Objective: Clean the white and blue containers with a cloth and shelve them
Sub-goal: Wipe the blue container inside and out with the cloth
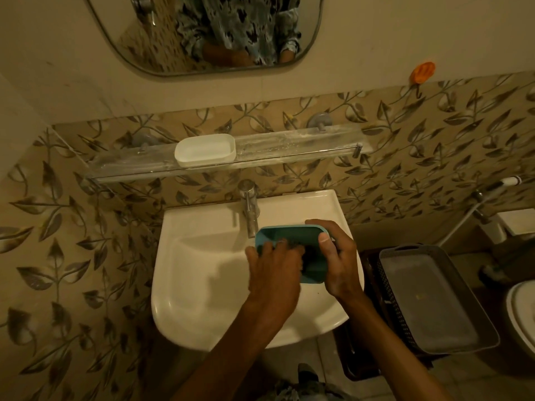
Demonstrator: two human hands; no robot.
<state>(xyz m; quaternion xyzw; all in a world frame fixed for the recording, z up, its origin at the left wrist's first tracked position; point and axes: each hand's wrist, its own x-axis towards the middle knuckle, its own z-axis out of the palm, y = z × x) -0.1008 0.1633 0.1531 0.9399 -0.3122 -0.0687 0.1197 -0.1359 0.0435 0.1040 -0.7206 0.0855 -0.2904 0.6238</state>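
One container shelved, one mid-wipe over the sink.
Gripping blue container in right hand above the sink's right side, just in front of tap, thumb hooked over the rim to steady it, open side up. Working inside with left hand, fingers bent onto dark cloth; blurred, so exact hold unclear. Keeping it over the sink, likely to catch drips. Resting on shelf above the sink, well apart: white container, judged finished. Yet to shelve blue.
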